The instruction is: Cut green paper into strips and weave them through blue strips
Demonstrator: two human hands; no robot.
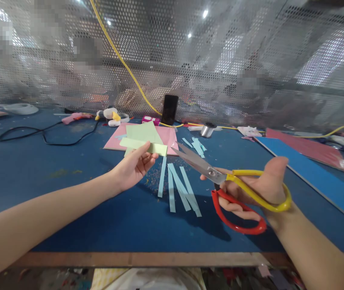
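Pale green paper (143,139), pinched in left hand's grip (134,167) — steel scissors (194,161), right hand's grip (250,193) around plastic loops (238,228)

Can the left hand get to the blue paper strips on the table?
Probably yes. The left hand is right beside the pale blue paper strips, and nothing seems to stand between them. But it is holding green paper, so it may need to put that down first.
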